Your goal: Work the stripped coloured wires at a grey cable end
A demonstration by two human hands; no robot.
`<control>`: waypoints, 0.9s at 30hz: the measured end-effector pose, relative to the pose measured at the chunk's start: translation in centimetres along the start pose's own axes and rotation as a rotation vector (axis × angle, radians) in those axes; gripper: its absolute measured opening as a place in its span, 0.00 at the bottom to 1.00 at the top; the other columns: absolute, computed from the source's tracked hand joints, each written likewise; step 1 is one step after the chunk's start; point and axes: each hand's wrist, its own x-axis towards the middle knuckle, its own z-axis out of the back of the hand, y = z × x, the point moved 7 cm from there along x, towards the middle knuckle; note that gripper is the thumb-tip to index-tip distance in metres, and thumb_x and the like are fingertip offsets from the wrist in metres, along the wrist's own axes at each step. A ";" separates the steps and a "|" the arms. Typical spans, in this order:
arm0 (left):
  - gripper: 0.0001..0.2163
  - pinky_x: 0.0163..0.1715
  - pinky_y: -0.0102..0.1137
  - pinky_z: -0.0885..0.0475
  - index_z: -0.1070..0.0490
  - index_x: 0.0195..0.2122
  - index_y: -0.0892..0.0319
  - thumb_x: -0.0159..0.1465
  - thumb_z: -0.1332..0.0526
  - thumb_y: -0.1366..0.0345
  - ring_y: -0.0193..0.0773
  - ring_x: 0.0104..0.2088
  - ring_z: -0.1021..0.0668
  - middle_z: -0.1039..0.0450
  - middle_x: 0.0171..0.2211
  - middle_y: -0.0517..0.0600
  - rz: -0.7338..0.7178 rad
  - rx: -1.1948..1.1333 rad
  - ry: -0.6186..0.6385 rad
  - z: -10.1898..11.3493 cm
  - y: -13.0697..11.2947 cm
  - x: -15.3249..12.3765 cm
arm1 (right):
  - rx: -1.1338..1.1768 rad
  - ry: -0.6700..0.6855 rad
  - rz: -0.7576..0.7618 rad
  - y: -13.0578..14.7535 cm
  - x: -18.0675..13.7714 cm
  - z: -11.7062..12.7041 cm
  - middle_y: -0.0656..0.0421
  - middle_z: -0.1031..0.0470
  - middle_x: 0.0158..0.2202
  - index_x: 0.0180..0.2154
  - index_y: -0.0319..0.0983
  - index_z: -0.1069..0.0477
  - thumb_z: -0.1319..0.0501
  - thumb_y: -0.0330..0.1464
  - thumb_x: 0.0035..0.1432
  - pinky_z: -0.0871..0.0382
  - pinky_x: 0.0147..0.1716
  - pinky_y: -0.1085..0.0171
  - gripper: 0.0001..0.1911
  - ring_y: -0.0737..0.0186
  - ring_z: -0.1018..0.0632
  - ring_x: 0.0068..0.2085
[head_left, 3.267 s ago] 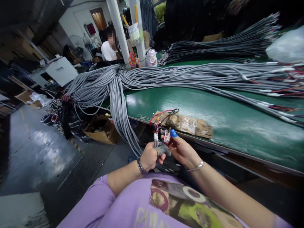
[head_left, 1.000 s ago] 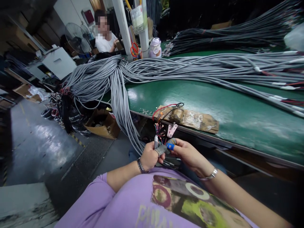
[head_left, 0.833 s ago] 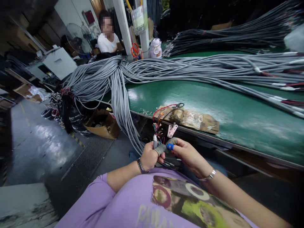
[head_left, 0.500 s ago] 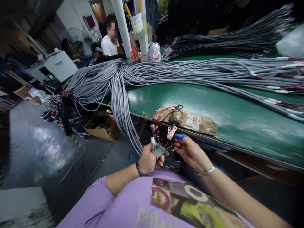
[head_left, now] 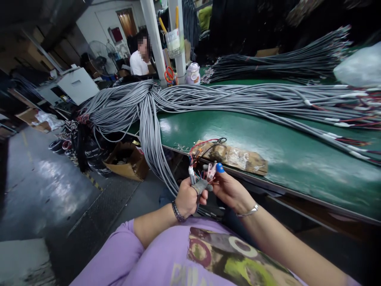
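Observation:
My left hand [head_left: 188,197] is closed around a grey cable [head_left: 192,177] with a white sleeve near its end. Thin coloured wires [head_left: 200,173] fan out above and beside the grey-covered finger. Close by on the right is my right hand [head_left: 230,191], its blue-covered fingertip pressed against a pink clip [head_left: 211,172]. The right fingers are closed at the clip, partly hidden, with fine wire ends beside them. Just beyond, a worn wooden board [head_left: 250,161] lies along the bench edge, with a red wire [head_left: 208,141] and a dark lead on it.
Grey cables [head_left: 190,97] stretch across the green bench [head_left: 285,141], and one bundle hangs over its front edge. Dark cables [head_left: 268,65] lie behind. A cardboard box [head_left: 126,163] stands on the floor at left. A co-worker [head_left: 138,59] sits behind the posts.
My right hand has moved left to the pink clip, closer to my left hand. The left hand keeps its hold on the cable. The view has tilted slightly.

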 end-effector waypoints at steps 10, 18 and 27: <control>0.20 0.10 0.22 0.41 0.33 0.27 0.62 0.49 0.32 0.50 0.26 0.12 0.35 0.33 0.16 0.44 0.015 0.022 -0.012 0.3 0.6 -0.1 | 0.023 -0.063 0.048 0.0 -0.2 0.4 0.59 0.26 0.26 0.28 0.42 0.26 0.35 0.54 0.47 0.33 0.30 0.63 0.22 0.63 0.30 0.27; 0.21 0.10 0.23 0.43 0.32 0.25 0.63 0.48 0.31 0.48 0.26 0.11 0.36 0.35 0.14 0.44 0.015 0.034 0.021 1.1 0.4 -1.0 | -0.028 0.009 -0.023 0.5 -0.6 0.5 0.58 0.26 0.28 0.31 0.42 0.26 0.40 0.57 0.50 0.33 0.29 0.63 0.24 0.63 0.28 0.28; 0.22 0.11 0.23 0.43 0.32 0.26 0.62 0.49 0.33 0.46 0.25 0.12 0.36 0.33 0.16 0.44 -0.058 0.047 -0.074 1.1 -0.4 -1.0 | -0.197 -0.141 0.183 1.1 -0.4 1.5 0.60 0.30 0.24 0.27 0.41 0.27 0.35 0.51 0.49 0.33 0.31 0.63 0.20 0.63 0.30 0.28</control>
